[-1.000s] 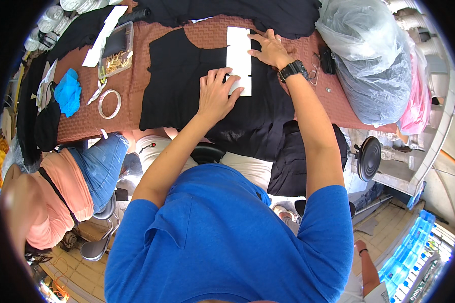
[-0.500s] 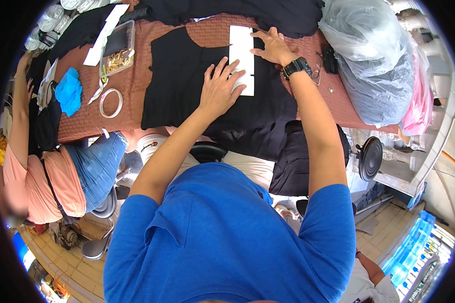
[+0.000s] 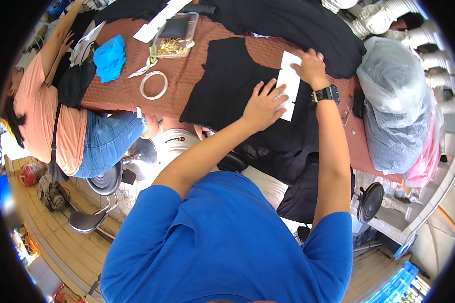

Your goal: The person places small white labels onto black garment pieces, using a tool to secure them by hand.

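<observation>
Holding a white card (image 3: 289, 82) flat on black cloth (image 3: 218, 81).
Probably light, stiffish; best taken by long edges: left hand (image 3: 263, 107) splayed lower left, right hand (image 3: 312, 69), fingers parted, upper right.

Tan floor (image 3: 78, 252), round black seat (image 3: 106, 183), white balusters (image 3: 387, 16), bright light

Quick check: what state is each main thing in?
Black garment: spread, near part draped off the table
White strip: flat on the garment
Left hand: fingers spread, on strip's left edge
Right hand: at strip's far end, thumb apart
Clear tub: holding small gold pieces; lid unclear
Blue cloth: crumpled
White ring: lying flat
Plastic bag: bulging
</observation>
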Available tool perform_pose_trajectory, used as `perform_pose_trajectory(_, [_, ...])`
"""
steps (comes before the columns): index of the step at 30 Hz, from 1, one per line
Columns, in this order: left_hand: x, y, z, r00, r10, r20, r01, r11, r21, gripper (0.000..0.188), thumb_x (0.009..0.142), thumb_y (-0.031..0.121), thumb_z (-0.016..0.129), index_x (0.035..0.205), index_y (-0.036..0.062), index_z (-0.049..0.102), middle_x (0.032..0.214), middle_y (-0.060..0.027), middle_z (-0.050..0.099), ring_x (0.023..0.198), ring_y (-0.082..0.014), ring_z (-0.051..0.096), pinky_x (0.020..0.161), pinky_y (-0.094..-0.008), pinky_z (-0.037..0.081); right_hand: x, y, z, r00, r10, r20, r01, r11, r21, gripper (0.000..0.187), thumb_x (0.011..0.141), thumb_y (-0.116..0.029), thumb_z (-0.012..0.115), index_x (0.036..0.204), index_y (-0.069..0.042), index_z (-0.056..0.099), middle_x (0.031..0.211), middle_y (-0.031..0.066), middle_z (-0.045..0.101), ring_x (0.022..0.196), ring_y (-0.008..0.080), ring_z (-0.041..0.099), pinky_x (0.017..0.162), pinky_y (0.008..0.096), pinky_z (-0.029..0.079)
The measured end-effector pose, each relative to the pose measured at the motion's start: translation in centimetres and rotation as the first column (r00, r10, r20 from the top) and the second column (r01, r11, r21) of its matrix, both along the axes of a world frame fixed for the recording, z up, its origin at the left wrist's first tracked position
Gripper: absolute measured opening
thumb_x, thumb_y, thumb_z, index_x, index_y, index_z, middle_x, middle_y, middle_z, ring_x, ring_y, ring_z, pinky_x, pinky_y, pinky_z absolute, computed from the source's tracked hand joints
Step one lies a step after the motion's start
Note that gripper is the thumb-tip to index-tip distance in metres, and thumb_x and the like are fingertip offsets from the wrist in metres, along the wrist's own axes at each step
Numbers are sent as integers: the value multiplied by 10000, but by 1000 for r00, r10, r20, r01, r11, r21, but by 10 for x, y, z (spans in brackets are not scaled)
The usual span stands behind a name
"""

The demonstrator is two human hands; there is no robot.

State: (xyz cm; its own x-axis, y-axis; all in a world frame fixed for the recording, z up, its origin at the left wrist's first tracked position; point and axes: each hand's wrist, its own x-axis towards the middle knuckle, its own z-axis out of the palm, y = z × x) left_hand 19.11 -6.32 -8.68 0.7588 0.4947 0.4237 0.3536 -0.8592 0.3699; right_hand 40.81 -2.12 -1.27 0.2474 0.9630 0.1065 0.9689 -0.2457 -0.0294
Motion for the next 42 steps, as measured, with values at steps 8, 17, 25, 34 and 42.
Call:
perform_pose_trajectory(8, [4, 6, -37, 991, 5, 131, 7, 996, -90, 416, 979, 353, 559, 1336, 147, 612, 1529, -78, 469, 1464, -349, 329, 1166, -565, 269, -231, 107, 24, 653, 757, 9, -664, 567, 488, 193, 748, -25, 707, 939, -43, 726, 1016, 107, 659, 1031, 306, 634, 859, 407, 559])
perform_pose_trajectory(17, [-2, 5, -11, 998, -37, 45, 39, 998, -47, 386, 982, 355, 582, 1304, 151, 640, 1543, -65, 441, 1477, -332, 297, 1169, -578, 261, -291, 176, -15, 789, 600, -129, -565, 792, 231, 183, 888, -51, 568, 973, -22, 728, 1061, 195, 693, 1030, 361, 689, 865, 439, 582])
perform_pose_trajectory(25, [2, 7, -16, 998, -39, 55, 42, 998, -53, 392, 967, 344, 614, 1305, 146, 626, 1540, -78, 443, 1471, -340, 301, 1165, -593, 260, -294, 184, -22, 776, 584, -237, -526, 808, 265, 168, 846, -66, 615, 965, 1, 712, 1028, 246, 698, 978, 405, 695, 845, 468, 569])
perform_pose_trajectory(34, [1, 7, -10, 999, -25, 23, 26, 999, -45, 373, 964, 363, 620, 1278, 161, 630, 1523, -65, 452, 1461, -336, 321, 1155, -593, 269, -299, 188, -22, 808, 507, -300, -438, 857, 270, 186, 789, -40, 687, 963, 0, 738, 1033, 262, 699, 979, 406, 705, 847, 457, 582])
perform_pose_trajectory(42, [0, 5, -4, 1000, -25, 15, 26, 998, -49, 369, 973, 353, 605, 1291, 166, 612, 1517, -61, 457, 1465, -326, 313, 1168, -580, 261, -306, 189, -22, 803, 501, -323, -440, 864, 246, 183, 808, -16, 663, 975, 4, 735, 1022, 259, 708, 969, 401, 713, 827, 463, 589])
